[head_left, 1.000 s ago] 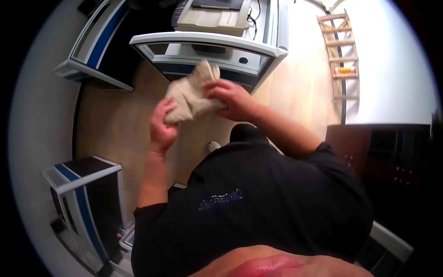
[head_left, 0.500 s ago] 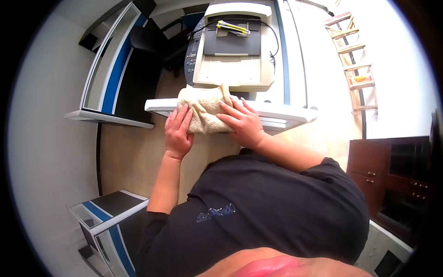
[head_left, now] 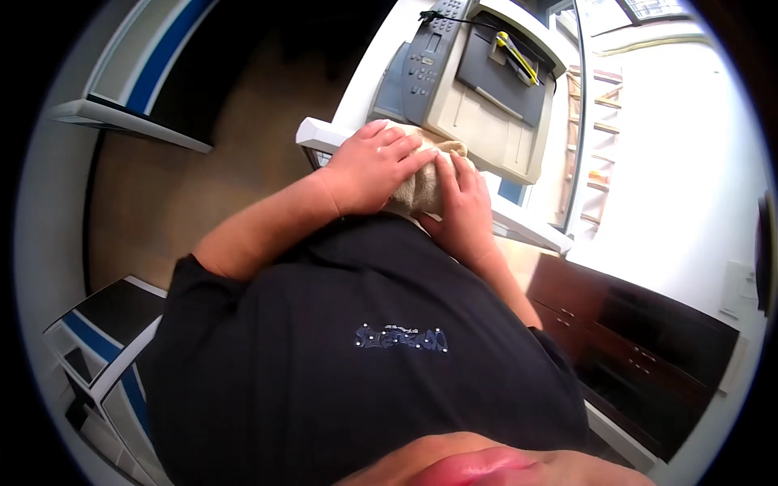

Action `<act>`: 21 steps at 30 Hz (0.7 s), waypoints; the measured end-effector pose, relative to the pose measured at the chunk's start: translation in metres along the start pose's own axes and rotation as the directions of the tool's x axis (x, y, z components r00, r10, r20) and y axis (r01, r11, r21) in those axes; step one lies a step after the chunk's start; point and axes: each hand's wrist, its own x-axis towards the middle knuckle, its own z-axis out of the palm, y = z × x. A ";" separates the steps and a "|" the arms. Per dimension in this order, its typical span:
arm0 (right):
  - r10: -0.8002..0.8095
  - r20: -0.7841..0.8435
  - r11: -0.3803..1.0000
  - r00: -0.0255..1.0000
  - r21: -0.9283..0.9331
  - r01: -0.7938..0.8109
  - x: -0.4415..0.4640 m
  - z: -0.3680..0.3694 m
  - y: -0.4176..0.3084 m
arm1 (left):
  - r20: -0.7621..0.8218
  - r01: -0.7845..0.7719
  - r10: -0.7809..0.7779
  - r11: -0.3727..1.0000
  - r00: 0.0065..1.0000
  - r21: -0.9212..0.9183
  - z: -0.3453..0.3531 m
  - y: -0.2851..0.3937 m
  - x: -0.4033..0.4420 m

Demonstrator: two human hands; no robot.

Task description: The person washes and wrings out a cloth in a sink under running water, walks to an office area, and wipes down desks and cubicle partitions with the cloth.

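wooden ladder [head_left: 606, 127] – dark-brown cabinet [head_left: 624, 336]

The floor [head_left: 154, 202] is wood-toned and dim at left. The right wall [head_left: 673, 170] is white and brightly lit; 1 wooden ladder [head_left: 606, 127] stands along it, and 1 framed window [head_left: 655, 8] shows at the top edge. 1 dark brown cabinet [head_left: 632, 350] with metal handles stands at lower right. 2 white-framed, blue-striped units [head_left: 121, 312] stand at left.
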 end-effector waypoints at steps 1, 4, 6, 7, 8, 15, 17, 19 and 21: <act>0.022 0.015 0.999 1.000 -0.042 -0.021 0.007 0.002 -0.011 | -0.015 -0.054 0.054 0.999 0.998 0.002 -0.001 -0.010 -0.003; 0.116 0.008 0.989 0.993 -0.089 -0.115 0.034 0.020 -0.049 | -0.036 -0.078 0.076 0.996 0.996 -0.042 0.001 -0.049 -0.020; 0.147 0.027 0.984 0.989 -0.111 -0.143 0.052 0.033 -0.074 | -0.004 -0.064 0.064 0.995 0.998 -0.078 -0.004 -0.070 -0.035; 0.139 0.016 0.981 0.990 -0.137 -0.136 0.060 0.039 -0.081 | -0.031 -0.060 0.059 0.996 0.998 -0.062 -0.007 -0.078 -0.042; 0.132 -0.010 0.979 0.991 -0.156 -0.132 0.069 0.047 -0.089 | -0.055 -0.066 0.064 0.997 0.996 -0.031 -0.011 -0.089 -0.050; 0.132 -0.076 0.969 0.988 -0.202 -0.145 0.114 0.075 -0.148 | -0.094 -0.066 0.050 0.981 0.994 -0.183 -0.024 -0.145 -0.095; 0.148 -0.119 0.956 0.982 -0.236 -0.173 0.117 0.077 -0.156 | -0.054 -0.015 0.000 0.963 0.999 -0.268 -0.032 -0.146 -0.095; 0.132 -0.129 0.956 0.983 -0.247 -0.161 0.116 0.075 -0.154 | -0.035 -0.032 0.023 0.962 0.999 -0.270 -0.038 -0.141 -0.094; 0.089 -0.181 0.968 0.979 -0.218 -0.128 0.112 0.077 -0.147 | -0.018 -0.044 0.040 0.965 0.999 -0.257 -0.045 -0.137 -0.089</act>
